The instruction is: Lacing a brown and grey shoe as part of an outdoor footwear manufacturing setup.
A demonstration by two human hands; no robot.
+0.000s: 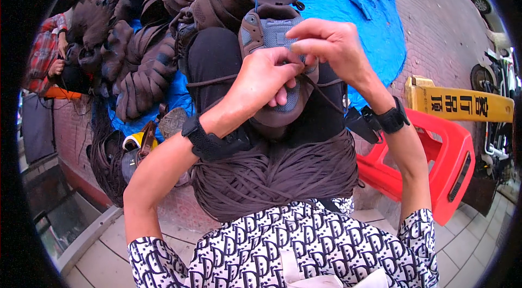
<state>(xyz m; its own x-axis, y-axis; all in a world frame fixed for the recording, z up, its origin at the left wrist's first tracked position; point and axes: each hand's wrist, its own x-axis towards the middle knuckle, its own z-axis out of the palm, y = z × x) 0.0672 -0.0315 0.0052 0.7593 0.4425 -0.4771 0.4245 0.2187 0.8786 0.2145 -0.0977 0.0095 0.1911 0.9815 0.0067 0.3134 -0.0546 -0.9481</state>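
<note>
Room to pass over blue tarp (378,30), ahead-right of right hand (333,44). Stacked brown shoe uppers (142,88) block left and ahead; bundled brown laces (272,174) crowd near side; red plastic stool (458,149) obstructs low right.

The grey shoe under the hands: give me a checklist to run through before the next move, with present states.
1. Shoe on the lap, heel end away from the body: ok.
2. Left hand and right hand both at the shoe, close together: ok.
3. Clear view of the lacing area: not ok, the fingers cover much of it.
4. What the fingertips pinch: cannot tell, too small and partly hidden.
5. Dark lace reaching out to the left of the shoe: ok, it crosses the left leg.
6. Bundle of dark laces on the lap: ok.
</note>
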